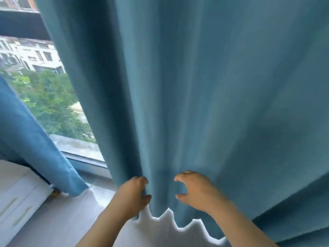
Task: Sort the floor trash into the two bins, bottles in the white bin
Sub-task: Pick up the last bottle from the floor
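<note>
A tall blue curtain (204, 104) fills most of the view and hangs down to the grey floor (58, 221). My left hand (132, 196) grips a fold at the curtain's left edge, near its hem. My right hand (195, 191) hovers just in front of the cloth to the right, fingers and thumb curled like a claw with nothing between them. No bin, bottle or other trash shows in this view. A small yellow object (55, 193) peeks out on the floor under the left curtain, too hidden to identify.
A second blue curtain (32, 148) hangs at the left over a window (53, 104) looking out on trees and buildings. A white cabinet with green handles (19, 205) stands at the lower left. A window sill (92, 173) runs behind the curtains.
</note>
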### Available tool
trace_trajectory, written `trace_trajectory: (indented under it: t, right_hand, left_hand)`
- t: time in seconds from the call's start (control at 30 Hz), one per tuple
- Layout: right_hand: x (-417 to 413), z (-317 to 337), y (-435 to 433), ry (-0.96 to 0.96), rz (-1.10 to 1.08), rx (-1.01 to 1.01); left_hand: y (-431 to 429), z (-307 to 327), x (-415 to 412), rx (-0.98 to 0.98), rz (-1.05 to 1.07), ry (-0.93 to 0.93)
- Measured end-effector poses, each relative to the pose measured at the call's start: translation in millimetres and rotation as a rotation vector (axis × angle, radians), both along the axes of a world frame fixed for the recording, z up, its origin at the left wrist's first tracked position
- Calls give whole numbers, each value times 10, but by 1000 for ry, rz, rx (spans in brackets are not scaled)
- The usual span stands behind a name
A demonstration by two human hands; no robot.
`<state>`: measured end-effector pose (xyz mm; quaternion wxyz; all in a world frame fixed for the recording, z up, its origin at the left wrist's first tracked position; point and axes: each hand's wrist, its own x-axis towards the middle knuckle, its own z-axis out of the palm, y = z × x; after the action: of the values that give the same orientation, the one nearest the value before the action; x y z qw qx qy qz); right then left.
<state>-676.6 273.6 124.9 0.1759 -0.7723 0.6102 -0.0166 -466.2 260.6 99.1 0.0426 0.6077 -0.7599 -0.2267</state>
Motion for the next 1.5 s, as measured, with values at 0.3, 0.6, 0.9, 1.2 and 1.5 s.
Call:
trace_trajectory:
  t: [0.3,0.6,0.9,1.2,1.5]
  right_hand:
    - [2055,-234,-487,-12,276,129]
    - [2991,-601,-971,81,467,241]
    - [3541,-1055,-1999,105,533,287]
    - [3850,-1486,-2955,197,472,323]
    - [3953,-2078,-3349,222,250,456]
  left_hand:
    - [173,-138,2000,49,357,53]
    - [182,-459,2875,166,564,43]
    - [-697,-742,3383,254,644,23]
    - [-1462,-1128,3751,402,670,17]
    - [-2202,-1764,3992,602,505,-39]
